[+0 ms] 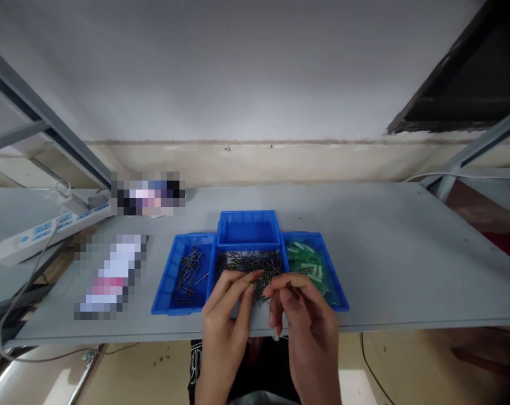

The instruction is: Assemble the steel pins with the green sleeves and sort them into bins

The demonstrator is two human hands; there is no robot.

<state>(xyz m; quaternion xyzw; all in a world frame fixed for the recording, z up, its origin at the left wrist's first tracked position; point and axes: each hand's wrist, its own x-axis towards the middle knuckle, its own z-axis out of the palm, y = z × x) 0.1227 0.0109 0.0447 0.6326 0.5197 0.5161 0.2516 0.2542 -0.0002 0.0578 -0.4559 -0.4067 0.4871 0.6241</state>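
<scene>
My left hand (227, 306) is in a pinch above the front edge of the middle blue bin (213, 281). A tiny brassy tip shows at its thumb and forefinger; I cannot make out the whole piece. Close beside it, my right hand (308, 312) is closed with curled fingers, and what they hold is mostly hidden. A small pale end peeks out below those fingers. Many thin metal pins (259, 263) fill the middle bin under both hands. More pins, fewer and longer-looking (191, 267), lie in the left blue bin (166, 287).
The right blue bin (339, 295) holds a green plastic bag (299, 261) with pale short tubes (312, 270). A smaller blue bin (249, 229) stands behind the middle one. Leftward are a power strip (39, 235) and two blurred-out items. The grey table (390, 253) ends at its front edge.
</scene>
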